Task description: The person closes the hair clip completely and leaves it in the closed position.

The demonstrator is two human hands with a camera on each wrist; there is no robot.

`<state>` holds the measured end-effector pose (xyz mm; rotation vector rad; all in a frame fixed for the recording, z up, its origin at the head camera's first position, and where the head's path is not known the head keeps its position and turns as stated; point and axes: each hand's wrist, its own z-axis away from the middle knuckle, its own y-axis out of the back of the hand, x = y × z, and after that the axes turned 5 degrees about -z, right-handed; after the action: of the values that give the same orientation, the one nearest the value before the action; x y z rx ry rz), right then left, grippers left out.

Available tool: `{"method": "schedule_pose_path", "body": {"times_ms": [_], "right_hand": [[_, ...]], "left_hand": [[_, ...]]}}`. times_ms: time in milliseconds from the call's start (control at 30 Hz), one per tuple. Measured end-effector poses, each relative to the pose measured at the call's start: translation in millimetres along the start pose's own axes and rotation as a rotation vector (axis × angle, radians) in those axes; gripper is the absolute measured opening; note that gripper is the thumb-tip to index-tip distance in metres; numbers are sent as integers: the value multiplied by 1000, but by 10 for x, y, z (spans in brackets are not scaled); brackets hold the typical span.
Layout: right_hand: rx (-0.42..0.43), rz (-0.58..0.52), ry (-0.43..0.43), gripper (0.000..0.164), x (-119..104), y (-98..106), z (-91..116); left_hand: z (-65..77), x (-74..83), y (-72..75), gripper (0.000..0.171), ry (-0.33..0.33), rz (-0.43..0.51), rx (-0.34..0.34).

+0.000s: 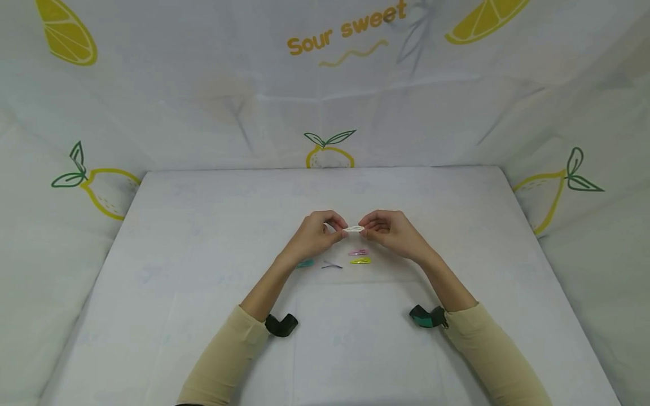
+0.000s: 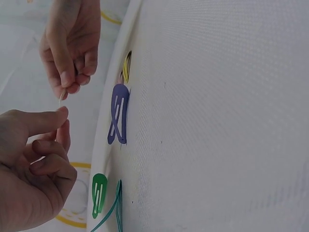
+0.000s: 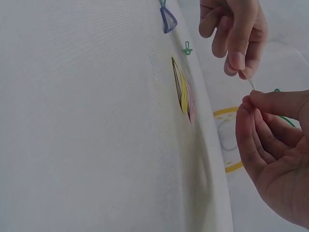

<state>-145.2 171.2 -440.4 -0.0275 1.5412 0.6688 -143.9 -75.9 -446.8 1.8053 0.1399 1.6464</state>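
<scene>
Above the table, a white snap hair clip (image 1: 354, 229) is pinched at both ends, its left end by my left hand (image 1: 316, 235) and its right end by my right hand (image 1: 395, 232). From the right wrist view the white clip (image 3: 248, 80) appears as a thin edge between the two sets of fingertips. Just in front of the hands lie a pink hair clip (image 1: 358, 252) and a yellow hair clip (image 1: 360, 261). A purple hair clip (image 2: 118, 116) lies to their left, its prongs sprung apart. Past it are a green hair clip (image 2: 99, 195) and a teal one (image 2: 119, 205).
The white-covered table (image 1: 213, 225) meets lemon-print cloth (image 1: 325, 113) at the back and both sides. Dark wrist-worn devices sit by the left cuff (image 1: 281, 325) and the right cuff (image 1: 427, 317).
</scene>
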Motion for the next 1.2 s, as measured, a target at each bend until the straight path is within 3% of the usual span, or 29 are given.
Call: {"method": "schedule_pose_path", "body": {"times_ms": [533,1200], "right_hand": [[-26,30,1,19,81,25,4],[-79,72,-30,16,118,56,32]], "left_hand": [[-14,5,-42,7,31,-84,-10],[-14,-8,-70,5,53,-94,-63]]}}
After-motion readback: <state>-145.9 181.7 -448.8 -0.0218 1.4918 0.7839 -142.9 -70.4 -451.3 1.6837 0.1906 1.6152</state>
